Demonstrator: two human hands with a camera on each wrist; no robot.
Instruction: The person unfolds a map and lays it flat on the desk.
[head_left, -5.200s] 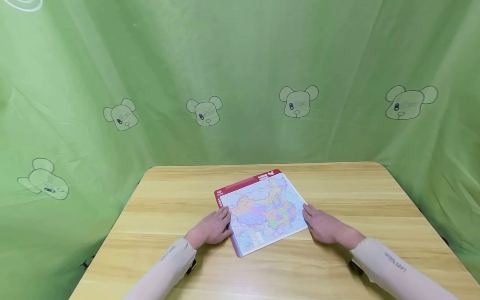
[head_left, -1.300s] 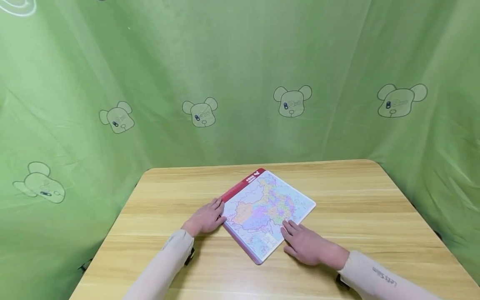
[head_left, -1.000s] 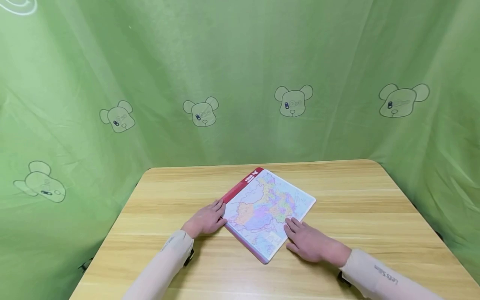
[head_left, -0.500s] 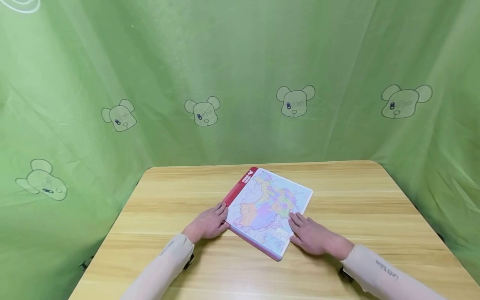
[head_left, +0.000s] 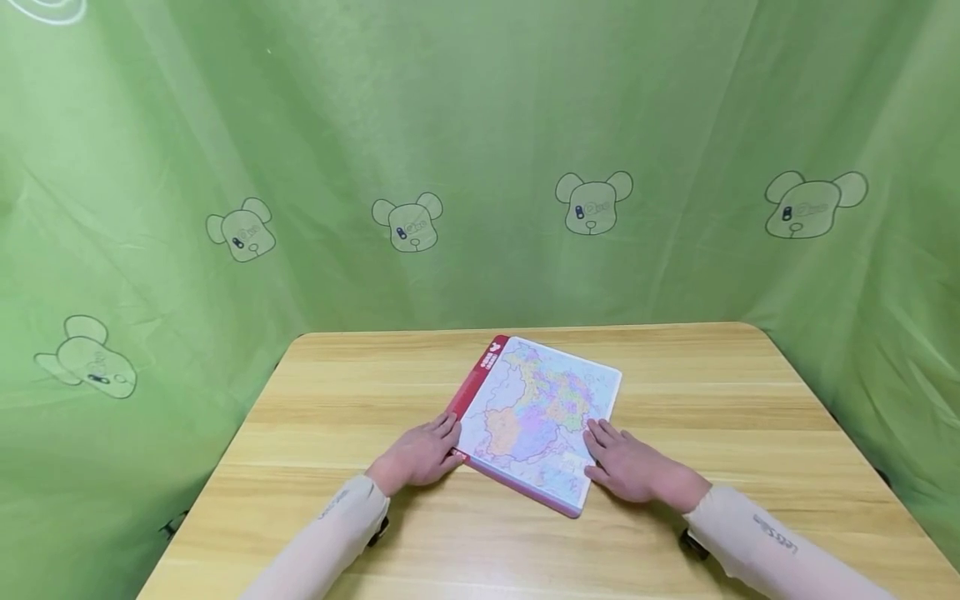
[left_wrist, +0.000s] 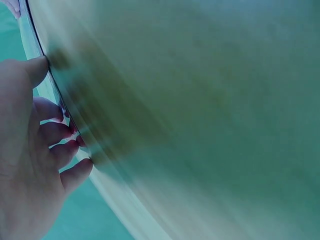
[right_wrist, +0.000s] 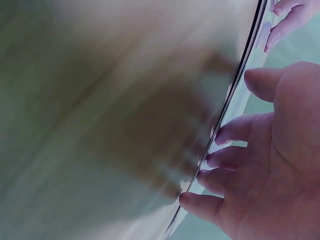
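A flat map board [head_left: 532, 417] with a pale coloured map and a red border lies turned at an angle on the wooden table. Its red title strip [head_left: 476, 379] faces left and away. At the left corner of the board my left hand [head_left: 420, 454] rests with its fingertips on the red edge. My right hand [head_left: 637, 468] lies against the opposite edge, fingers stretched out and touching the map's side. From low down, the left wrist view has the left fingers [left_wrist: 55, 132] at the board's thin edge. The right fingers [right_wrist: 227, 157] meet that edge likewise in the right wrist view.
The wooden table [head_left: 337, 383] has rounded far corners and extends around the board on all sides. Behind it and at both sides hangs a green curtain [head_left: 495, 275] printed with bear heads. Pale sleeves [head_left: 330, 533] cover both forearms.
The map board has turned counterclockwise on the table, its red title strip swinging from the far side towards the left. My right hand has slid along the edge; the left stays near the corner.
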